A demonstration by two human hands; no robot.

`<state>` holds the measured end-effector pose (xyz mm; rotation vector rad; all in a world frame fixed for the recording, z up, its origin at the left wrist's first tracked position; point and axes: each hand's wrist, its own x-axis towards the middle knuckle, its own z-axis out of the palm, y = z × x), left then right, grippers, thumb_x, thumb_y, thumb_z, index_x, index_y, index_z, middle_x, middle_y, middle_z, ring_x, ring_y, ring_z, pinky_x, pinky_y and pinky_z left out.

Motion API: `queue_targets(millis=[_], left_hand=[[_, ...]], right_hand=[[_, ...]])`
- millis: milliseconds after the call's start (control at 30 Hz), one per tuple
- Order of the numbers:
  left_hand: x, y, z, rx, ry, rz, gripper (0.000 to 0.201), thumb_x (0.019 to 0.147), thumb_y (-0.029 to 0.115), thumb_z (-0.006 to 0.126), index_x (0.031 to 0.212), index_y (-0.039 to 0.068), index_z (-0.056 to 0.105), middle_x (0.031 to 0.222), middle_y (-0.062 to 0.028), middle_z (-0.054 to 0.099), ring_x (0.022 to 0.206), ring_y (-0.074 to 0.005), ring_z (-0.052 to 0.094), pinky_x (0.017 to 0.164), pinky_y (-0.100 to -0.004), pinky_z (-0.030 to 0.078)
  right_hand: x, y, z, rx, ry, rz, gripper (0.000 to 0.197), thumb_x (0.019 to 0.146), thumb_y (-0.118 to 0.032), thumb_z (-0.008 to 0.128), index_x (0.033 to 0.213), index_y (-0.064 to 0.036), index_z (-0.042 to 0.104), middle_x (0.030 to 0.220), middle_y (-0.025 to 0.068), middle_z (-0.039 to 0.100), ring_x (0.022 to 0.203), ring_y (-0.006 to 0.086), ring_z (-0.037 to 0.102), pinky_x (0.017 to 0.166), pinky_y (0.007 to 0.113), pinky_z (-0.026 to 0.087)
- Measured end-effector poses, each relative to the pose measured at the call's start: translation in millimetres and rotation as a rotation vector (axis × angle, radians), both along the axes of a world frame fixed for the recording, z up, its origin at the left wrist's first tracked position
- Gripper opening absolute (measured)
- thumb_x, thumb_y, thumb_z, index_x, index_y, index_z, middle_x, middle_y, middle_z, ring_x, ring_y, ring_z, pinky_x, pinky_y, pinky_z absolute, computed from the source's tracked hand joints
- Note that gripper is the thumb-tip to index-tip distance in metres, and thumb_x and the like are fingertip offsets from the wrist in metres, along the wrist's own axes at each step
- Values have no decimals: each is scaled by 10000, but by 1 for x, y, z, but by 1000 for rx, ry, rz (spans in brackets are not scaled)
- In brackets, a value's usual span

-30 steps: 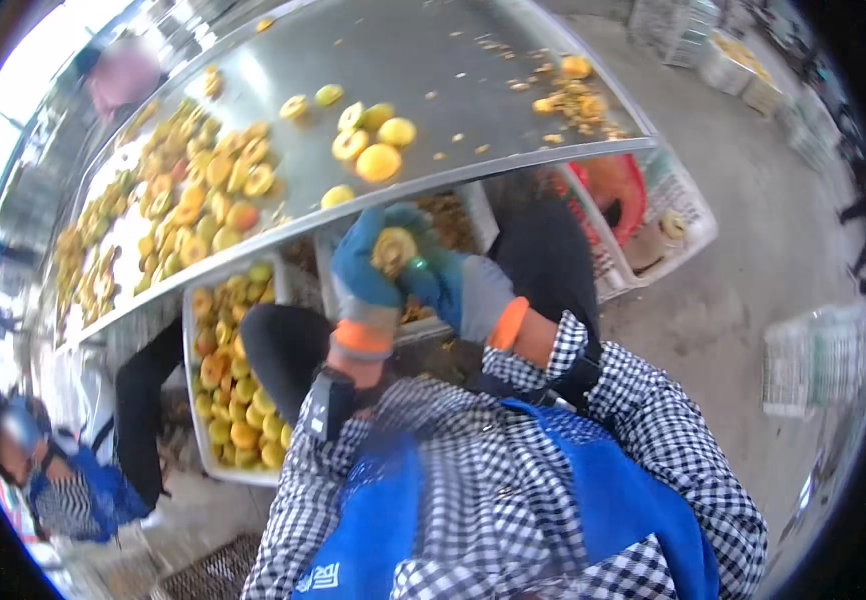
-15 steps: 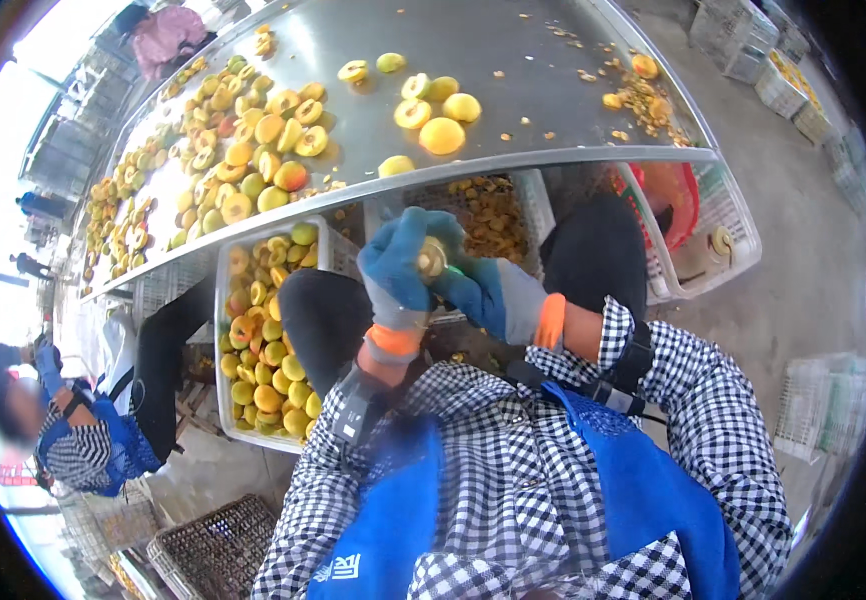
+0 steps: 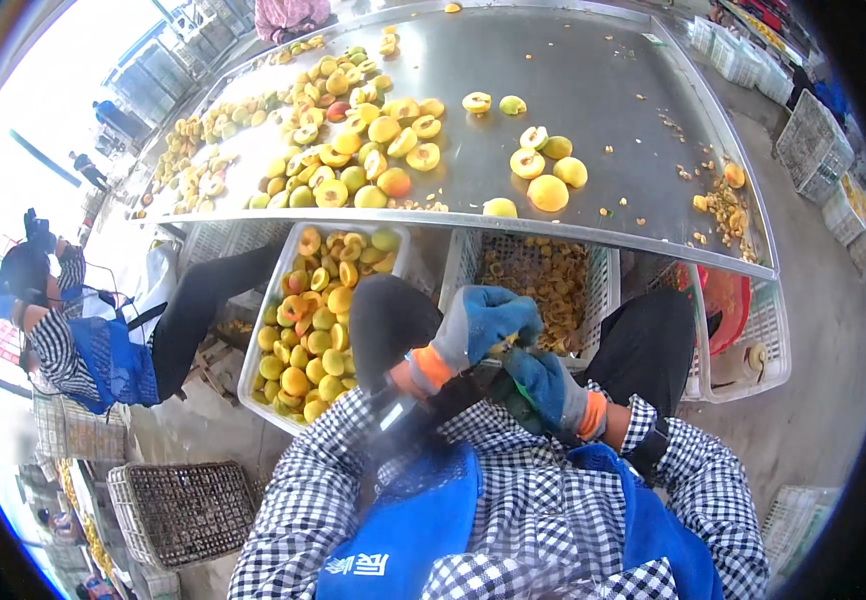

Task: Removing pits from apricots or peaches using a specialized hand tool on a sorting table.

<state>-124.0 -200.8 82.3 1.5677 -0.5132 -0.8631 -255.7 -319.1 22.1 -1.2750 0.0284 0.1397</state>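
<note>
Someone's blue-gloved left hand (image 3: pixel 493 320) is pinching a small yellow piece (image 3: pixel 502 345); blue-gloved right hand (image 3: pixel 547 388) is curling, hold unclear. A white plastic crate (image 3: pixel 608 290) is likely stopping yellow-brown scraps (image 3: pixel 545 270) spilling.

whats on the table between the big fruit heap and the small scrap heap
The head view shows a loose fruit cluster, stray fruit pieces and scattered bits there.
</note>
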Motion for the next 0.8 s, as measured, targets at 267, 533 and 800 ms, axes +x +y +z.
queue_targets(millis=[267, 533, 800], left_hand=[[-20, -7, -11, -217, 159, 312, 267, 915, 210, 643, 805, -20, 723, 748, -63, 693, 669, -111, 621, 619, -263, 495], [-20, -5, -25, -241, 159, 364, 303, 938, 265, 650, 866, -18, 733, 770, -57, 707, 644, -113, 620, 604, -257, 502], [-8, 6, -40, -399, 321, 8, 289, 946, 215, 635, 848, -40, 729, 771, -95, 709, 688, -165, 660, 680, -296, 538]], right_hand=[[-6, 5, 6, -512, -257, -94, 207, 1015, -121, 502, 1109, 17, 624, 934, 28, 634, 837, 101, 585, 725, 265, 499], [-3, 12, -9, -499, -186, -67, 192, 999, -168, 543, 1143, -52, 596, 865, 31, 683, 739, 113, 648, 639, 249, 520], [-13, 17, 26, 126, 551, 6, 476, 1041, -494, 424, 1026, -62, 623, 638, 6, 545, 411, 97, 433, 363, 242, 315]])
